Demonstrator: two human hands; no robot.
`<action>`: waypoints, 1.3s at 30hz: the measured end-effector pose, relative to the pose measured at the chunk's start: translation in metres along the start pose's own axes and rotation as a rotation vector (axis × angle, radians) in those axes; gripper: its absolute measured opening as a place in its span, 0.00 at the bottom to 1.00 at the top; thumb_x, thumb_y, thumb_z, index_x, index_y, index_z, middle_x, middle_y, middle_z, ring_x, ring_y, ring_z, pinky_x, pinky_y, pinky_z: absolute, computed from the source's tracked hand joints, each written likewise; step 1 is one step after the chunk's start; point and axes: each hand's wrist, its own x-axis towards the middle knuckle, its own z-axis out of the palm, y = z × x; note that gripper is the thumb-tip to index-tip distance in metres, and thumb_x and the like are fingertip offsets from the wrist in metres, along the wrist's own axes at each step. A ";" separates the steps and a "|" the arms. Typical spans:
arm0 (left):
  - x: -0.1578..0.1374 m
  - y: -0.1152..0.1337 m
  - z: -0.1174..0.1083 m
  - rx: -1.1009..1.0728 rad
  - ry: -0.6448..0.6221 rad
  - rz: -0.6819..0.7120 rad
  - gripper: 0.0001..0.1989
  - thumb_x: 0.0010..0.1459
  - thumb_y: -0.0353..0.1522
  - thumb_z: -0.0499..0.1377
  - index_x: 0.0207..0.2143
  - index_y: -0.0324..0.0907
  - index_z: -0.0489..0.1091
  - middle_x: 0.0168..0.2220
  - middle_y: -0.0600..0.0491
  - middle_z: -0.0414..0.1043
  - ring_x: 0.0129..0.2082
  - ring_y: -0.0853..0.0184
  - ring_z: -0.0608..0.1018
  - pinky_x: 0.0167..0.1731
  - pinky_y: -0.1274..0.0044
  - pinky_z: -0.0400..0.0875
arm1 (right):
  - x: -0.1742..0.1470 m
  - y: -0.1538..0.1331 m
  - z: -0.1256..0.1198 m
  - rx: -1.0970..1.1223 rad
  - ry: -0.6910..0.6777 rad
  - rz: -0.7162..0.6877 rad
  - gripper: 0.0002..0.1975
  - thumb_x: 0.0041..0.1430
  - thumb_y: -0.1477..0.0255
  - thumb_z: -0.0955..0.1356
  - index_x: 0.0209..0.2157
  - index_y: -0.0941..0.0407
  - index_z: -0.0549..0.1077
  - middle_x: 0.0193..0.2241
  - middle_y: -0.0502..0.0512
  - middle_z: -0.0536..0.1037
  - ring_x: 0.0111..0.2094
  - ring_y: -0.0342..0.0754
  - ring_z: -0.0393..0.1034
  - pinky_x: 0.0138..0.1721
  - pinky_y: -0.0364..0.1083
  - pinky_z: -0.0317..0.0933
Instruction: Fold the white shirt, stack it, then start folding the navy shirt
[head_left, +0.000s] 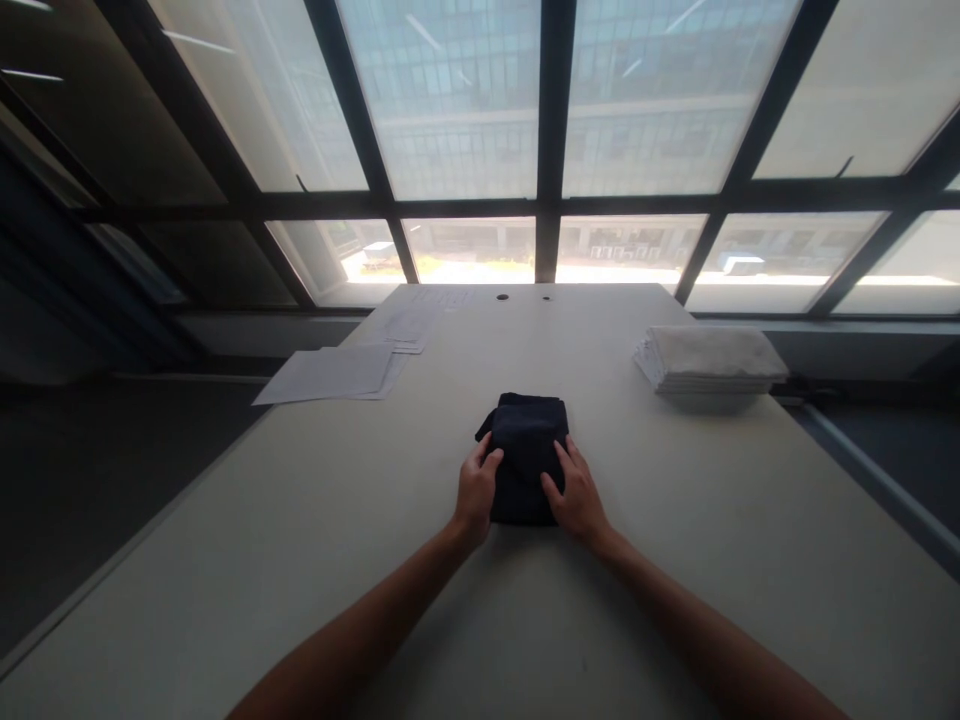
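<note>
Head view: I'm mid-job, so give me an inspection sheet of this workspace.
Surface: pale table, with two dark round spots near its far edge.
Job's things: dark folded cloth, lying near the middle; a small corner juts out at its upper left.
Clutter: loose papers at left, partly overlapping; pale folded stack at right.
Grips: left-hand grip touches the cloth's left side, right-hand grip its right; firmness unclear.
Cables: nothing seen on the table.
Surroundings: dark-framed windows beyond the far edge.

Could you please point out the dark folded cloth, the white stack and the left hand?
Dark folded cloth (pixel 525 462): head view, upper face.
White stack (pixel 716 353): head view, its top surface.
Left hand (pixel 475 492): head view, middle of the hand.
</note>
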 end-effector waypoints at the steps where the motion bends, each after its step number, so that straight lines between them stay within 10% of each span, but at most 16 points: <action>1: -0.001 0.009 0.000 -0.020 -0.012 0.022 0.25 0.65 0.36 0.55 0.63 0.40 0.66 0.63 0.45 0.68 0.63 0.55 0.70 0.63 0.64 0.62 | 0.000 -0.005 0.001 0.037 -0.018 0.007 0.32 0.62 0.63 0.66 0.66 0.60 0.62 0.70 0.66 0.54 0.70 0.61 0.47 0.68 0.63 0.46; 8: -0.023 0.042 0.005 -0.112 -0.485 0.362 0.26 0.71 0.41 0.48 0.68 0.47 0.58 0.67 0.47 0.60 0.67 0.55 0.63 0.64 0.62 0.62 | 0.000 -0.029 0.000 0.722 -0.195 0.208 0.27 0.63 0.52 0.64 0.56 0.53 0.72 0.53 0.56 0.78 0.54 0.59 0.72 0.56 0.58 0.66; 13: -0.032 0.015 0.011 0.293 -0.701 0.574 0.21 0.69 0.34 0.52 0.62 0.45 0.67 0.66 0.46 0.62 0.67 0.56 0.63 0.66 0.62 0.59 | 0.004 -0.010 -0.029 0.892 -0.092 0.494 0.36 0.57 0.41 0.62 0.48 0.56 0.77 0.42 0.59 0.82 0.45 0.60 0.78 0.46 0.56 0.73; 16: -0.028 -0.003 0.010 0.535 -0.668 0.707 0.19 0.66 0.28 0.53 0.58 0.44 0.71 0.61 0.46 0.68 0.65 0.58 0.65 0.65 0.60 0.60 | 0.011 -0.003 -0.046 0.888 -0.101 0.517 0.40 0.60 0.39 0.55 0.48 0.58 0.77 0.40 0.62 0.83 0.42 0.59 0.79 0.42 0.55 0.74; 19: -0.020 -0.012 0.006 0.761 -0.529 0.763 0.19 0.64 0.26 0.53 0.55 0.45 0.73 0.57 0.46 0.72 0.63 0.58 0.68 0.66 0.58 0.58 | 0.020 0.004 -0.057 0.742 -0.024 0.502 0.27 0.55 0.52 0.70 0.47 0.58 0.76 0.39 0.60 0.83 0.39 0.58 0.79 0.41 0.54 0.74; 26: -0.008 -0.025 -0.006 1.107 -0.259 0.565 0.22 0.63 0.32 0.56 0.60 0.44 0.69 0.65 0.42 0.62 0.69 0.47 0.56 0.66 0.47 0.42 | 0.031 0.028 -0.074 -0.035 0.184 0.209 0.31 0.55 0.68 0.68 0.61 0.62 0.68 0.42 0.65 0.80 0.45 0.61 0.74 0.52 0.62 0.66; 32: -0.012 -0.034 -0.003 1.168 -0.282 0.499 0.30 0.59 0.32 0.58 0.64 0.44 0.64 0.71 0.43 0.49 0.72 0.43 0.44 0.64 0.42 0.38 | 0.000 -0.004 -0.037 -0.329 0.066 -0.177 0.31 0.60 0.65 0.67 0.64 0.58 0.66 0.63 0.67 0.63 0.66 0.65 0.53 0.65 0.63 0.51; 39: -0.009 -0.037 -0.002 1.172 -0.289 0.461 0.37 0.53 0.25 0.56 0.67 0.43 0.60 0.72 0.43 0.47 0.72 0.44 0.43 0.64 0.43 0.40 | -0.015 -0.020 -0.004 -0.436 -0.045 -0.065 0.37 0.54 0.78 0.67 0.67 0.58 0.61 0.63 0.69 0.67 0.65 0.68 0.56 0.61 0.64 0.55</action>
